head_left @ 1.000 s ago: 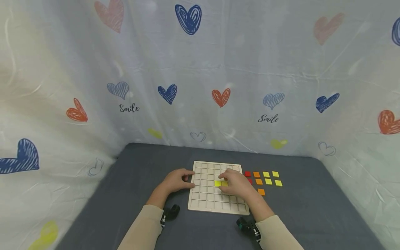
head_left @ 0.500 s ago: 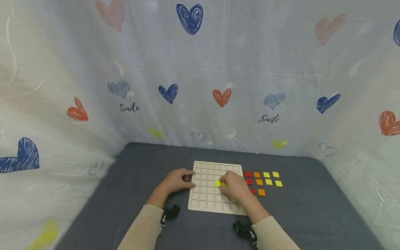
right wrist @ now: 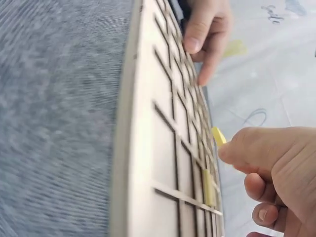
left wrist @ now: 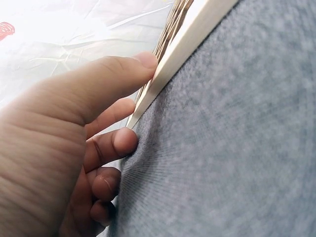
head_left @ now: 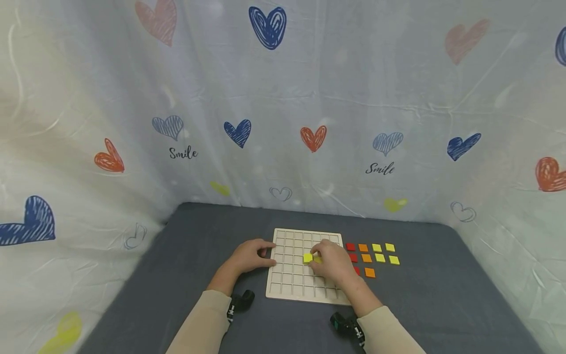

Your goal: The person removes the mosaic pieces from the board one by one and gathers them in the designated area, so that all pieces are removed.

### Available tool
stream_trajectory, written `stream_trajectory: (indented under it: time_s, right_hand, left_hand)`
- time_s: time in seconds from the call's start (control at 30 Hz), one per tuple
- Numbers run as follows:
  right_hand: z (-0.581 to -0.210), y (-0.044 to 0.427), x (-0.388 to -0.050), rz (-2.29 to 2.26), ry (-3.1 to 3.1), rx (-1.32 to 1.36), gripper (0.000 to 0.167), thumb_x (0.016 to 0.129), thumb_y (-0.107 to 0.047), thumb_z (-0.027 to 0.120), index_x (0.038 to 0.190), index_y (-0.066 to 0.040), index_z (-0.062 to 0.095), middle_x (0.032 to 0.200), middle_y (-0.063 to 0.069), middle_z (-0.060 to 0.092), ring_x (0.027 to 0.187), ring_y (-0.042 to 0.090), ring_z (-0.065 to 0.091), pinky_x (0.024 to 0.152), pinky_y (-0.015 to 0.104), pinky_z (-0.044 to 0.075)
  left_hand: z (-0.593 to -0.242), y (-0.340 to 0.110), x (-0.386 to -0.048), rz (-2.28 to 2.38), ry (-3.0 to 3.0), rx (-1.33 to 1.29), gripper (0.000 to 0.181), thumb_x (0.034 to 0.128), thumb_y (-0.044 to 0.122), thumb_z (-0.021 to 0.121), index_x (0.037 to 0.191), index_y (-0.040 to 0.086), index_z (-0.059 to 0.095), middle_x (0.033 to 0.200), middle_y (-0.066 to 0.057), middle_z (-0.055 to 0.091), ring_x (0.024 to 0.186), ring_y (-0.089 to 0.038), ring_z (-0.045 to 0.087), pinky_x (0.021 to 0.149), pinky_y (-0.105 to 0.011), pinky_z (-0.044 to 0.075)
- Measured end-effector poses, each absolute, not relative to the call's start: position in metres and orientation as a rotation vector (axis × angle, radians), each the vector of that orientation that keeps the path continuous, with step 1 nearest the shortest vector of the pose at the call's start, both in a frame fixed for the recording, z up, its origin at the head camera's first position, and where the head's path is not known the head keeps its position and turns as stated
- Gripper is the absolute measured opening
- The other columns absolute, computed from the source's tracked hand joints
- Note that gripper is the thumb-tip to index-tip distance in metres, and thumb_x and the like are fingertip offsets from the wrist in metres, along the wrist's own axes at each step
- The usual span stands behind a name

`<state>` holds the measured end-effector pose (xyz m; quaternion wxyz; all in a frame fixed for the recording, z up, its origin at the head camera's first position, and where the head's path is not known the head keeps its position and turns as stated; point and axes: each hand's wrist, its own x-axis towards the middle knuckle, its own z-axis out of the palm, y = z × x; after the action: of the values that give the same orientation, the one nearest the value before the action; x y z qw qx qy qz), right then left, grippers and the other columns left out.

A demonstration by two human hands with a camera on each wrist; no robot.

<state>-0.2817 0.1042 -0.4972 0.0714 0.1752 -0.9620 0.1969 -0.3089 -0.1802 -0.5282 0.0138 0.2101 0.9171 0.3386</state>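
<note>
A wooden grid board (head_left: 287, 290) lies on the dark grey table. My right hand (head_left: 333, 263) is over its middle and pinches a bright yellow square tile (head_left: 307, 258) between thumb and fingers. In the right wrist view this tile (right wrist: 218, 136) is lifted and tilted above the board. A second yellow tile (right wrist: 208, 187) sits in a grid cell beneath that hand; the fingers partly cover it in the head view. At the board's left edge, my left hand (head_left: 249, 255) touches the side with thumb and index finger spread apart. Its other fingers hang loosely curled in the left wrist view.
Loose tiles lie in rows right of the board: red tiles (head_left: 351, 247), orange tiles (head_left: 366, 257) and several pale yellow tiles (head_left: 380, 257). A white curtain (head_left: 283, 162) printed with hearts surrounds the table (head_left: 212, 226).
My right hand has closed in on the yellow tile, which now looks lifted from its cell. That forearm has shifted slightly left, uncovering more red tiles. The left hand has stayed put.
</note>
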Motion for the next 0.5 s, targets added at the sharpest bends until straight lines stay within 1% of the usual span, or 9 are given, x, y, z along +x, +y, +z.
stream_trajectory:
  time_s: [0.2,0.33,0.5]
  right_hand:
    - [-0.483,0.109,-0.276,0.644,-2.847,0.536,0.022,0.083,-0.018,0.079,0.104,-0.014,0.079,0.089,-0.003,0.058,0.071,0.013,0.049,0.062,0.033,0.044]
    - [-0.474,0.115,-0.271,0.652,-2.824,0.547,0.023,0.085,-0.019,0.078,0.107,-0.014,0.078,0.092,-0.004,0.059,0.073,0.013,0.050,0.065,0.035,0.044]
    - [-0.465,0.125,-0.266,0.610,-2.793,0.551,0.022,0.085,-0.019,0.079,0.107,-0.013,0.078,0.090,-0.005,0.057,0.075,0.013,0.049,0.071,0.039,0.043]
  left_hand:
    - [-0.526,-0.180,-0.308,1.059,2.851,0.652,0.058,0.0837,0.040,0.086,0.134,0.015,0.070,0.077,0.007,0.052,0.066,-0.010,0.045,0.065,-0.033,0.039]
    - [-0.527,-0.180,-0.308,1.063,2.853,0.655,0.058,0.0835,0.040,0.086,0.134,0.015,0.071,0.078,0.007,0.052,0.066,-0.010,0.045,0.065,-0.032,0.039]
    - [-0.528,-0.180,-0.308,1.066,2.859,0.658,0.058,0.0831,0.041,0.086,0.134,0.016,0.071,0.077,0.007,0.052,0.066,-0.010,0.045,0.065,-0.032,0.039]
